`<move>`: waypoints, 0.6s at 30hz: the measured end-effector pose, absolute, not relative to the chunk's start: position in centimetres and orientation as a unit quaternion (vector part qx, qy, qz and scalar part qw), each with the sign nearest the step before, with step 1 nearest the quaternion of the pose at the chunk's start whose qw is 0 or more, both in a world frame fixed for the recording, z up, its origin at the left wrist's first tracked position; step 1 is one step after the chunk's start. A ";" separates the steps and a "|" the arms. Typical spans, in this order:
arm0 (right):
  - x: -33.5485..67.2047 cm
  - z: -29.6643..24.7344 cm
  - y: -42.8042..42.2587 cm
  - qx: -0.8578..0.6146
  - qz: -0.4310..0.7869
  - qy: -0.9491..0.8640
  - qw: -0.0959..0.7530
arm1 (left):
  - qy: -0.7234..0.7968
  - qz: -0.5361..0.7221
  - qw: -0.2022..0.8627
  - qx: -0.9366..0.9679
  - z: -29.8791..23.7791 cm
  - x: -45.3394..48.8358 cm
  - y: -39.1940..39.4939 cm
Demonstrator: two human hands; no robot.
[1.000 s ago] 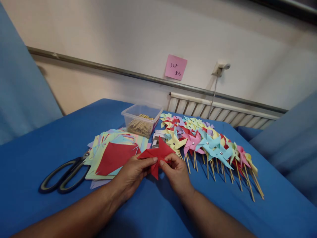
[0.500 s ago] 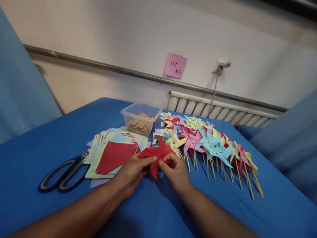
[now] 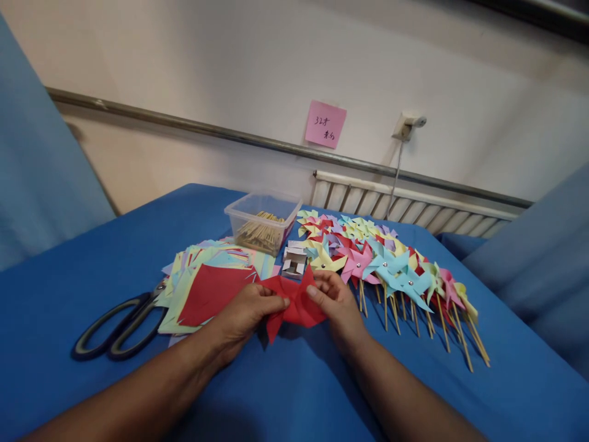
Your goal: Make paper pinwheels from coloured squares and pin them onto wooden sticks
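A red paper pinwheel, without a stick, is held in the air between my two hands. My left hand pinches it near the middle, the thumb pressing on the gathered paper. On the other side my right hand has a raised red flap between thumb and fingers. Left of my hands lies a stack of coloured paper squares with a red sheet on top. Just beyond the pinwheel stands a small open white box; its contents are too dark to make out.
Several finished pinwheels on sticks lie in rows at the right. A clear plastic tub of wooden sticks stands behind the paper. Large scissors lie at the left on the blue-covered table, their blades partly under the paper.
My right hand has moved slightly right and up from the pinwheel's middle to a flap. The red paper has opened out and turned, uncovering more of the small white box.
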State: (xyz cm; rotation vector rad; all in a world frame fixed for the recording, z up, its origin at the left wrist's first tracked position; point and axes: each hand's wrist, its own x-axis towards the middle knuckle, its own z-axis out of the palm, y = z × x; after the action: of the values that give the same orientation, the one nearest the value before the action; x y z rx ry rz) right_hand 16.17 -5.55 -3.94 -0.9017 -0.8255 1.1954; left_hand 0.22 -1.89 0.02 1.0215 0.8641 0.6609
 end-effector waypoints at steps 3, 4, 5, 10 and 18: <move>16.2 -3.8 -5.5 -0.382 0.603 -0.392 0.580 | 0.414 0.250 0.721 0.496 0.3 0.0 -1.9; 16.1 -3.8 -5.6 -0.389 0.607 -0.396 0.569 | 0.416 0.238 0.716 0.508 0.4 0.0 -1.9; 16.0 -3.8 -5.6 -0.397 0.606 -0.397 0.563 | 0.414 0.231 0.710 0.520 0.4 0.0 -1.9; 15.1 -4.1 -5.6 -0.410 0.592 -0.374 0.585 | 0.438 0.269 0.657 0.551 -0.1 0.3 -1.8; 13.9 -4.0 -5.1 -0.393 0.527 -0.252 0.710 | 0.387 0.347 0.743 0.421 -1.1 1.7 -2.8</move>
State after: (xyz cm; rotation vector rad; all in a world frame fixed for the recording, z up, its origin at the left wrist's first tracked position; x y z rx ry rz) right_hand 13.85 -5.12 -3.99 -0.8710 -0.5594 1.1693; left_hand 1.69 -2.85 -1.08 0.9218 0.8489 0.7601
